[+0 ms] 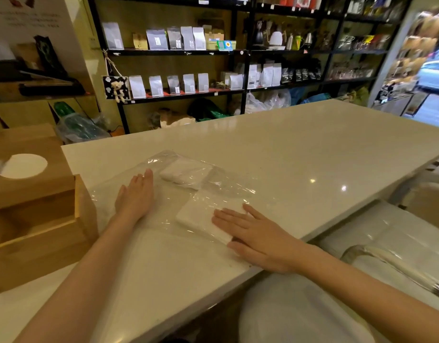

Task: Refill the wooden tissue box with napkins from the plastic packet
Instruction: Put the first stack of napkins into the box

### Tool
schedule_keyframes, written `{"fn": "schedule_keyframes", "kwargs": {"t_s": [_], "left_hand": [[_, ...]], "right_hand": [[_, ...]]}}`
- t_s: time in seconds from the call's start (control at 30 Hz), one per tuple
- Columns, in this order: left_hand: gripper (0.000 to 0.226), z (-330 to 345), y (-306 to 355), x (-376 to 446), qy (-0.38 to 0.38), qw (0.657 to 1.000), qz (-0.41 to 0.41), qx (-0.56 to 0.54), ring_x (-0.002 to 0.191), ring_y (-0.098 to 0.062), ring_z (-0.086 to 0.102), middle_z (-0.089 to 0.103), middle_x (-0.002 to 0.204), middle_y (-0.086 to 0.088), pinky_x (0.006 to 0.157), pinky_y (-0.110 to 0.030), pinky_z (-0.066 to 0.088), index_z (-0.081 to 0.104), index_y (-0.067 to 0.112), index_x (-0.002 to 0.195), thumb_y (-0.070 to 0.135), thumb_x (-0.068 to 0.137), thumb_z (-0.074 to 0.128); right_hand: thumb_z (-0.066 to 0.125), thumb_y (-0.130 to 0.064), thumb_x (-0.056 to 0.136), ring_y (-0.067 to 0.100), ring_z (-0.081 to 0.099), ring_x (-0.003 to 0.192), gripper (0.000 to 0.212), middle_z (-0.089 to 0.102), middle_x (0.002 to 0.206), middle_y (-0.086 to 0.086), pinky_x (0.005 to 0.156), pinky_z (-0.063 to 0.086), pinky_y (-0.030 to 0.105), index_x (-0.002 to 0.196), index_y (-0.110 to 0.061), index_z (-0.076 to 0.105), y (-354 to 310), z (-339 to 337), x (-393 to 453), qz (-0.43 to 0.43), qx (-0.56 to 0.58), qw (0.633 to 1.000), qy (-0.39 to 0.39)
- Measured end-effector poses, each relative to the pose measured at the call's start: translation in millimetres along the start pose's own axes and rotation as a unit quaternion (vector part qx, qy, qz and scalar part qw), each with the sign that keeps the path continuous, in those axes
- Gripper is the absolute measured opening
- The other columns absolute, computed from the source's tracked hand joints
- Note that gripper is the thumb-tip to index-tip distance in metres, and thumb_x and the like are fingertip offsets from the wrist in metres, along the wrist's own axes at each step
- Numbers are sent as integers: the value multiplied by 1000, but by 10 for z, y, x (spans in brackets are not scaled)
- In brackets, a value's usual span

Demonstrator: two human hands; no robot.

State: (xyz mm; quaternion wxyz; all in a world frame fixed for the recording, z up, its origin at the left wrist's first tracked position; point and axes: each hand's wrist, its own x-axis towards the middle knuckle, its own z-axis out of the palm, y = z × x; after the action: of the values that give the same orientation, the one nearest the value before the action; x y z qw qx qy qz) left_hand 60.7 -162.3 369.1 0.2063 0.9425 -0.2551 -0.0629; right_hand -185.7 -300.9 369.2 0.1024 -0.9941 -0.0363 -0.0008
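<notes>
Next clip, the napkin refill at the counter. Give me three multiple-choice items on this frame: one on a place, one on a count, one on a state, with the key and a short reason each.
1. Where is the wooden tissue box?
A. left of the left hand
B. right of the right hand
C. on a shelf

2. How many napkin stacks show in the plastic packet?
A. none
B. two
C. five

3. How are the hands?
A. fists
B. flat and open on the packet
C. raised in the air

Key: 1 A, the box stands at the counter's left end; 2 B, far stack and near stack; 3 B, both palms lie flat.
</notes>
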Motion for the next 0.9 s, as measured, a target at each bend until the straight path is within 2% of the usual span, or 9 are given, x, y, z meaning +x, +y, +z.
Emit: {"fn": "schedule_keyframes", "kwargs": {"t_s": [0.27, 0.37, 0.43, 0.53, 0.63, 0.7, 0.77, 0.83, 0.9], "left_hand": [[48, 38, -22, 48, 1, 996, 23, 91, 139, -31, 22, 25, 151, -16, 112, -51, 18, 16, 11, 143, 20, 96, 21], [46, 35, 4, 9, 15, 996, 25, 90, 136, -34, 28, 30, 148, -18, 110, -53, 23, 21, 10, 140, 21, 96, 24], [45, 35, 4, -19, 31, 995, 34, 88, 136, -34, 28, 30, 149, -18, 112, -50, 20, 23, 9, 140, 19, 97, 21], [49, 8, 25, -77, 54, 998, 28, 23, 137, -33, 28, 33, 149, -17, 116, -45, 13, 30, 8, 140, 26, 98, 14], [46, -60, 118, -218, 101, 993, 35, -40, 128, -38, 40, 45, 139, -23, 110, -44, 22, 45, 0, 128, 24, 98, 20], [41, -117, 190, -325, 139, 985, 64, -77, 118, -40, 47, 53, 128, -27, 101, -43, 31, 53, -3, 118, 20, 98, 26], [38, -153, 233, -385, 159, 975, 100, -117, 115, -39, 50, 57, 125, -24, 98, -41, 34, 57, 0, 115, 19, 97, 30], [37, -174, 261, -428, 148, 972, 125, -136, 118, -35, 50, 58, 128, -17, 100, -39, 35, 60, 6, 116, 20, 97, 32], [35, -195, 285, -506, 129, 970, 133, -157, 113, -32, 55, 65, 119, -15, 96, -38, 39, 66, 8, 107, 23, 95, 37]], "right_hand": [[30, -46, 86, 1, 0, 143, 66, 8, 156, -10, 117, -16, 34, 146, -31, 7, -11, -12, -545, 33, -28, 999, 19], [51, -38, 81, 9, 33, 136, 65, 41, 146, -3, 115, 14, 47, 141, -22, 29, 45, 116, -633, 25, -109, 989, 101], [60, -31, 80, 9, 43, 129, 60, 53, 138, -4, 113, 29, 42, 135, -23, 38, 79, 162, -663, 21, -117, 985, 128], [52, -27, 84, 2, 46, 125, 48, 57, 132, -10, 109, 27, 36, 131, -29, 41, 109, 96, -713, 24, -81, 984, 159], [48, -32, 85, -16, 46, 114, 41, 55, 120, -36, 105, 33, 20, 126, -38, 46, 30, -133, -771, 56, 72, 972, 219], [51, -39, 81, -19, 51, 102, 33, 55, 105, -48, 90, 38, 6, 113, -44, 57, -49, -365, -790, 91, 180, 943, 265], [53, -45, 73, -6, 61, 87, 24, 67, 92, -31, 75, 45, 8, 94, -39, 65, -47, -610, -766, 124, 269, 911, 288], [56, -45, 69, 15, 65, 81, 35, 71, 86, 1, 74, 50, 28, 87, -18, 70, 56, -804, -689, 128, 317, 897, 282], [60, -37, 71, 26, 66, 83, 35, 70, 88, 13, 75, 51, 36, 89, -9, 70, 116, -983, -569, 139, 323, 900, 259]]}}
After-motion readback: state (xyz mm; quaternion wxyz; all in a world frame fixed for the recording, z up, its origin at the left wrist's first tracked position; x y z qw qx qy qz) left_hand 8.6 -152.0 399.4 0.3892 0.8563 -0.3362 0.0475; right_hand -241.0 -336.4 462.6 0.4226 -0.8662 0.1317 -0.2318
